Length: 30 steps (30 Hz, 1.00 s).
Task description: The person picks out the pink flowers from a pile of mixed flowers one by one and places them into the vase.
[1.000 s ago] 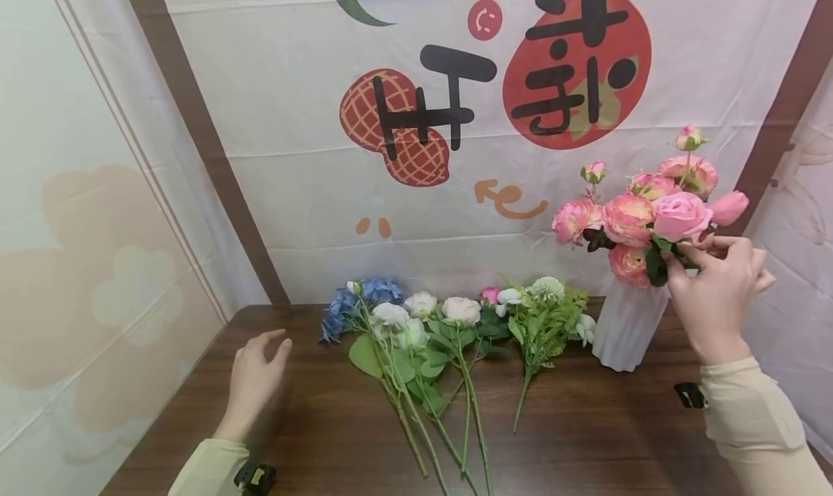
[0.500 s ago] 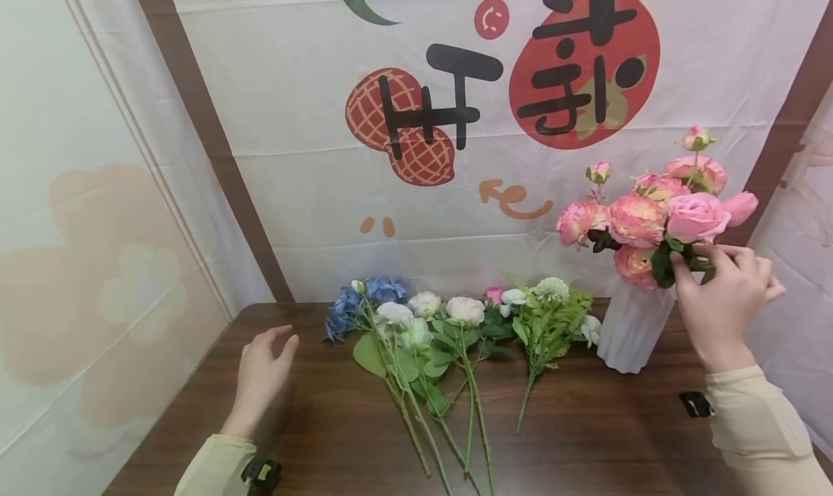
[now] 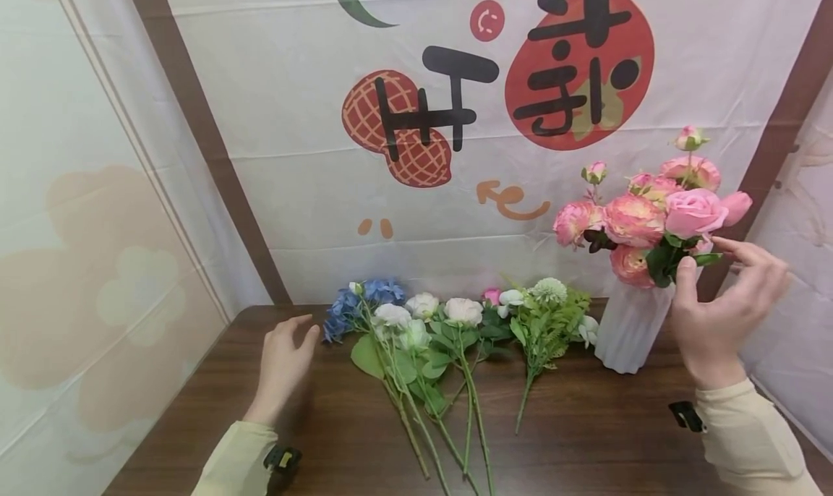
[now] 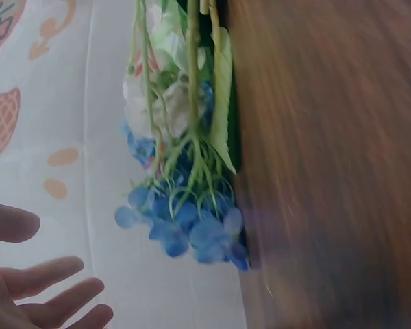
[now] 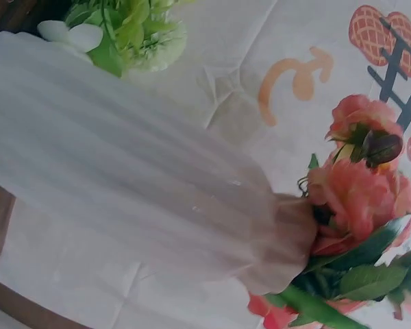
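Observation:
A white fluted vase (image 3: 628, 337) stands upright at the right of the table, holding several pink-and-yellow flowers (image 3: 634, 220), a pink rose (image 3: 696, 212) and a pink tulip (image 3: 737, 208). Just right of the rose's leaves is my right hand (image 3: 729, 315), thumb and fingers apart; whether a fingertip still brushes a leaf is unclear. The right wrist view has the vase (image 5: 137, 157) but not the hand. My left hand (image 3: 286, 362), fingers loosely bent and holding nothing, hovers left of a blue hydrangea (image 3: 384, 291). In the left wrist view its fingers (image 4: 61, 271) are spread apart from the blue petals (image 4: 205, 229).
White roses (image 3: 462, 311) with long green stems lie mid-table, the stems pointing toward the front edge. A green leafy bunch (image 3: 540, 330) with a pale round bloom lies left of the vase. A printed cloth (image 3: 312, 214) hangs behind the brown wooden table (image 3: 573, 438).
My right hand has let go below the pink rose, its thumb and fingers parting. The rose sits slightly further right among the flowers. My left hand has moved right, toward the blue hydrangea.

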Each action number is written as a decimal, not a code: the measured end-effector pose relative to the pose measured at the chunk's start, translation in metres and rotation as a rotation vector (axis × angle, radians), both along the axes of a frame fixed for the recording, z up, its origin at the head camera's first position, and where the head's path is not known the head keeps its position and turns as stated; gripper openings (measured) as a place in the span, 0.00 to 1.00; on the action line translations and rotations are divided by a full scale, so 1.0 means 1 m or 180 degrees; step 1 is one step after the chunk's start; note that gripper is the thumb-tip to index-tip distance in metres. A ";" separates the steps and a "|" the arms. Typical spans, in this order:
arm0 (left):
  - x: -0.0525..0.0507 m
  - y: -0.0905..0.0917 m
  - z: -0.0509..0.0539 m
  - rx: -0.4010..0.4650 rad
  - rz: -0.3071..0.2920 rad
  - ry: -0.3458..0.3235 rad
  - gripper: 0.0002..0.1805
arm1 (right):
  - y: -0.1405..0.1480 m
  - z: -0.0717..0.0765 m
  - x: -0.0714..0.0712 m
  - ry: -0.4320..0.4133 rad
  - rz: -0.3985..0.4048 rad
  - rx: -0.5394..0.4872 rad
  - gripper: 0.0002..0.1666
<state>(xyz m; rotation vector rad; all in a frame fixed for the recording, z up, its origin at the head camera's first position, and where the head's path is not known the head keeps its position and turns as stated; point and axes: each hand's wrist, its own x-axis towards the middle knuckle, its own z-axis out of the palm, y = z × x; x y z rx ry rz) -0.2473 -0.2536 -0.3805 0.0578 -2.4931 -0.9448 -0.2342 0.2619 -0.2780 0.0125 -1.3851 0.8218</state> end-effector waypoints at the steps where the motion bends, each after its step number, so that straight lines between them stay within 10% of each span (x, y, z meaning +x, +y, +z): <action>1: -0.001 0.003 0.001 0.0006 -0.0014 0.0009 0.21 | -0.001 -0.001 0.000 0.0024 0.0016 0.0008 0.25; 21: -0.025 0.054 0.013 0.0131 -0.0173 0.0098 0.22 | -0.042 -0.042 -0.021 -0.0484 0.0555 0.0968 0.12; 30: -0.034 0.081 0.012 0.0040 -0.0313 0.0134 0.23 | -0.058 -0.063 -0.028 -0.1266 0.0560 0.1252 0.12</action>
